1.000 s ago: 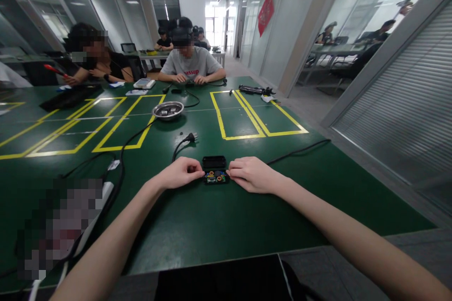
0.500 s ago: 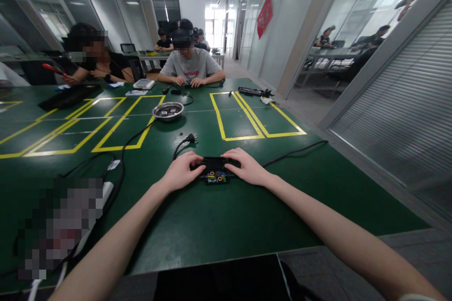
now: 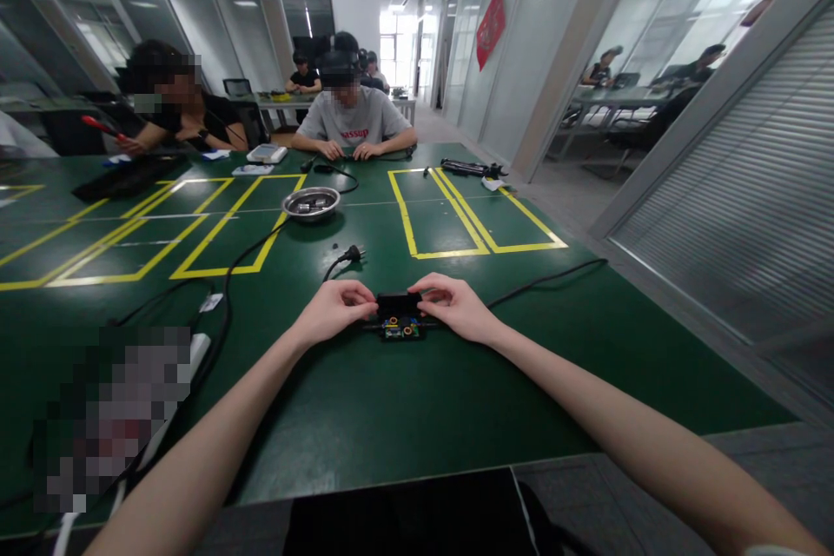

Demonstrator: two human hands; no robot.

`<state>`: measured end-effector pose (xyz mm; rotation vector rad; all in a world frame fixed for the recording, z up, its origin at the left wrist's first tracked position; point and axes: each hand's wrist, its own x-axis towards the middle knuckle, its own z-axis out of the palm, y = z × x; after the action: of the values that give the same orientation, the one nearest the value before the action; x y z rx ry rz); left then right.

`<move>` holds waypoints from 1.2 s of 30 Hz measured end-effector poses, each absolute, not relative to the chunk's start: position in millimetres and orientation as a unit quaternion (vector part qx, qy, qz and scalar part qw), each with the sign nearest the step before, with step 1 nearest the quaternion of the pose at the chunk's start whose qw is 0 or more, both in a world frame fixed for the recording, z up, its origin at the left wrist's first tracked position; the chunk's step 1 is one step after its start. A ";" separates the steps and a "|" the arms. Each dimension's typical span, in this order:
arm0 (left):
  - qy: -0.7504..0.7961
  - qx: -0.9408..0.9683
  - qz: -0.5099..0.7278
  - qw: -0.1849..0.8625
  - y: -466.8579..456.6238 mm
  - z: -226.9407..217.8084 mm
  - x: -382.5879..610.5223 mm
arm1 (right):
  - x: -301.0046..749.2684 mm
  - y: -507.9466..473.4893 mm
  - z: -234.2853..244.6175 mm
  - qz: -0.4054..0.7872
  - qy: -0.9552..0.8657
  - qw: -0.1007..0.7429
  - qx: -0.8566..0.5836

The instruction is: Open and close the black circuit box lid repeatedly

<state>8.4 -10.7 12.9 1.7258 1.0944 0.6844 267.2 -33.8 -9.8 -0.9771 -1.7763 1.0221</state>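
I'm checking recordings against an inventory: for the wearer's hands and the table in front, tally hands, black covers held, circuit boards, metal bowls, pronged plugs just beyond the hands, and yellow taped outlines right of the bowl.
Hands: 2 (left hand, right hand)
Black cover: 1
Circuit board: 1
Metal bowl: 1
Pronged plug: 1
Yellow taped outlines: 2
Total: 8

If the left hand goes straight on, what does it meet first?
The black lid; the left hand seems to pinch its left end. Past it lies the right hand, though depth is hard to judge.
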 end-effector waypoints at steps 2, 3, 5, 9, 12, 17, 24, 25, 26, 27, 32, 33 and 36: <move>0.440 0.704 0.279 0.482 -11.8 14.0 8.8 | 267.2 -34.1 -9.0 0.407 -0.712 0.422 -0.387; 0.436 0.704 0.279 0.487 -12.3 14.6 9.2 | 267.3 -34.1 -8.7 0.405 -0.713 0.423 -0.386; 0.428 0.701 0.280 0.497 -13.0 15.7 9.8 | 267.9 -34.3 -7.8 0.403 -0.713 0.425 -0.384; 0.422 0.690 0.290 0.512 -13.1 17.3 9.9 | 268.9 -35.9 -5.4 0.403 -0.712 0.428 -0.384; 0.424 0.685 0.287 0.519 -12.8 17.7 9.3 | 268.4 -37.5 -4.3 0.409 -0.710 0.421 -0.388; 0.422 0.683 0.289 0.521 -12.2 17.5 9.0 | 266.5 -36.0 -7.9 0.445 -0.688 0.426 -0.384; 0.420 0.681 0.284 0.528 -12.6 19.7 9.2 | 267.8 -34.6 -7.7 0.441 -0.699 0.422 -0.373; 0.418 0.682 0.283 0.529 -12.8 20.0 9.2 | 268.1 -35.0 -6.7 0.435 -0.703 0.420 -0.373; 0.417 0.683 0.284 0.529 -13.0 20.2 9.3 | 268.4 -35.6 -5.6 0.428 -0.709 0.418 -0.373; 0.416 0.685 0.284 0.527 -13.2 20.2 9.4 | 268.6 -36.3 -4.4 0.421 -0.716 0.415 -0.372; 0.416 0.714 0.275 0.492 -14.6 20.8 9.6 | 269.2 -40.4 1.3 0.388 -0.753 0.390 -0.361; 0.416 0.721 0.272 0.484 -14.9 21.2 9.5 | 269.5 -41.1 2.3 0.382 -0.760 0.386 -0.356; 0.415 0.733 0.269 0.468 -15.7 22.5 9.6 | 271.1 -41.9 4.3 0.367 -0.782 0.375 -0.336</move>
<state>9.6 -15.7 22.5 1.7984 1.0170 0.6590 271.1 -41.9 4.3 -0.8599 -2.0012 0.9400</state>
